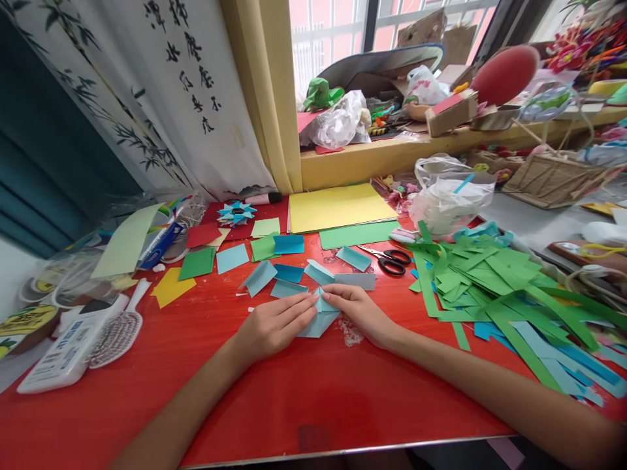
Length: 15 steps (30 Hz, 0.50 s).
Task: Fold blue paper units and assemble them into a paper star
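Observation:
A light blue piece of paper (319,322), partly folded with a pointed corner at its far end, lies on the red table between my hands. My left hand (279,320) rests over its left side, fingers together and pressing on it. With thumb and fingertips my right hand (361,312) pinches the paper's far right corner. Just beyond are several creased blue papers, among them a darker blue one (289,273) and a pale folded one (259,278). My left palm hides part of the held sheet.
Black-handled scissors (392,262) lie right of the folded papers. A heap of green paper strips (494,277) covers the right side. Yellow sheets (343,207) and a blue star-shaped paper ring (236,213) are at the back. At left sit a hairbrush (117,333) and a white bottle (73,346).

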Each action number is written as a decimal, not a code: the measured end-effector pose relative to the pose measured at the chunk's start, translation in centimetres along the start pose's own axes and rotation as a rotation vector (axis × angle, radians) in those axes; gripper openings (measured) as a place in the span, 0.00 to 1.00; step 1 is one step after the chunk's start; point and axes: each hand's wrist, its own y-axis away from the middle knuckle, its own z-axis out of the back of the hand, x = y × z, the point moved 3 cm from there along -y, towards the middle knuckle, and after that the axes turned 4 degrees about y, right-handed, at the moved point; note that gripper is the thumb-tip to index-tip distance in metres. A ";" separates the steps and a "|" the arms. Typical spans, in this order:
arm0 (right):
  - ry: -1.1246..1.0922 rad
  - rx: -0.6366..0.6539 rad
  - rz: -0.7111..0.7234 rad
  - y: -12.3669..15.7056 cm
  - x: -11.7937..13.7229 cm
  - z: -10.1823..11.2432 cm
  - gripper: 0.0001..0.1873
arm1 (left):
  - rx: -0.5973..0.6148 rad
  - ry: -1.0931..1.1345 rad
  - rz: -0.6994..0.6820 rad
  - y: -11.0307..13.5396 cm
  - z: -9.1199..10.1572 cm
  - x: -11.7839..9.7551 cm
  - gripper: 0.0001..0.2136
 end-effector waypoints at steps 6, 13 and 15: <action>0.007 0.018 -0.012 -0.1 -0.3 0.1 0.15 | 0.036 0.039 0.015 0.1 0.0 0.2 0.17; -0.026 0.048 -0.018 -0.3 -0.6 0.3 0.14 | 0.045 0.109 -0.006 0.1 -0.1 0.4 0.18; -0.023 0.047 -0.024 -0.3 -0.7 0.4 0.13 | 0.040 0.121 0.011 0.1 -0.1 0.4 0.17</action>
